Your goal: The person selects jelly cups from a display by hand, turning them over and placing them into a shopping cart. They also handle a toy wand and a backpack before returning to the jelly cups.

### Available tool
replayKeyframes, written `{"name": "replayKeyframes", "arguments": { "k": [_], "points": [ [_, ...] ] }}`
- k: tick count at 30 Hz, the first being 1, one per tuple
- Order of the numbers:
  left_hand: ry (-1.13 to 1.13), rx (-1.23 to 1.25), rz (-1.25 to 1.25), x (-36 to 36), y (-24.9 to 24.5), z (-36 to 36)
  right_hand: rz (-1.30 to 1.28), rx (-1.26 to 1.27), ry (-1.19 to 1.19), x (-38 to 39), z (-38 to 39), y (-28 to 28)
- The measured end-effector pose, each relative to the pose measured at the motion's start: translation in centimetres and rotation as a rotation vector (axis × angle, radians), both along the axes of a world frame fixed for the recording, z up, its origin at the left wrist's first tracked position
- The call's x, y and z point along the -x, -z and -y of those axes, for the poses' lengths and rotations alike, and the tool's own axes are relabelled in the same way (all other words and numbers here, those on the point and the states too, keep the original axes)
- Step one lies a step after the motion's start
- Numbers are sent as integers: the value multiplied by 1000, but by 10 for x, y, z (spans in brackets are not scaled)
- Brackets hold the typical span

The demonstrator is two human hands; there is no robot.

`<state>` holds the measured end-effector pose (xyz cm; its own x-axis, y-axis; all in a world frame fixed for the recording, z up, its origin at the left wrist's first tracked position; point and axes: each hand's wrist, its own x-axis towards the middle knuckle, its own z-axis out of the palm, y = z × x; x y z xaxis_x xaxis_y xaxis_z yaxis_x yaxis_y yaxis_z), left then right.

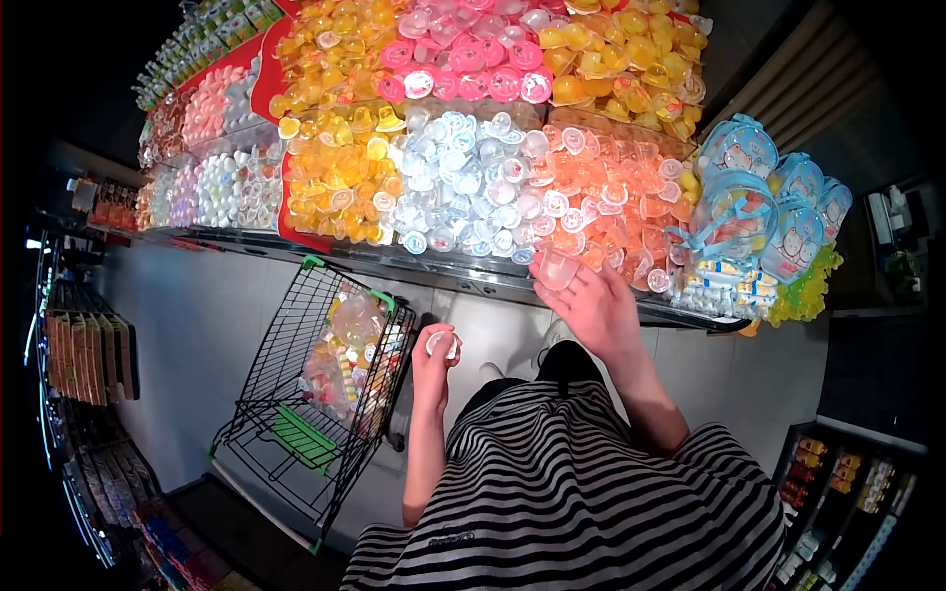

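My left hand [434, 366] is closed around a small cup with a whitish lid [441, 345], to the right of the shopping cart. Farther right, my right hand [599, 307] holds a pale pink, see-through jelly cup [558, 270] at its fingertips, by the front edge of the display. Just beyond that hand lie heaped orange-pink cups [611, 187]. Clear and light-blue cups [458, 177] fill the section to their left, and yellow cups [340, 177] the one after that.
A black wire cart [266, 340] with green parts stands at the left, holding bagged goods [345, 360]. Light-blue character bags [734, 212] sit at the display's right end. Shelves [843, 502] stand at the lower right, and brown cartons [91, 357] at the far left.
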<state>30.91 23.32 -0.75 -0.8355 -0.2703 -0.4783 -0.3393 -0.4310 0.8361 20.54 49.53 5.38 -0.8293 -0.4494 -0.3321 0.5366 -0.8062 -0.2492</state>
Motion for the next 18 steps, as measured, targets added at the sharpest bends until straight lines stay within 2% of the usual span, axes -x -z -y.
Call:
{"name": "replayKeyframes", "arguments": {
  "k": [2,5,8,10,13,14,16,18],
  "points": [
    [25,-12,15,-15,12,12,-230,83,177,-12,-4,-47],
    [39,-39,63,-35,26,25,-411,239,104,-17,-36,-2],
    [77,-43,56,-46,23,37,-247,93,10,-38,-22,12],
    [77,-35,48,-48,23,45,-131,-24,-46,-53,8,1],
    [87,-43,34,-50,28,54,11,112,-123,-61,61,-35],
    [90,-41,36,-50,28,57,0,163,-127,-59,73,-10],
    [98,-37,29,-48,26,60,-29,265,-131,-49,91,88],
    [116,-50,4,-52,23,64,29,76,-153,-53,97,156]
  ]
}}
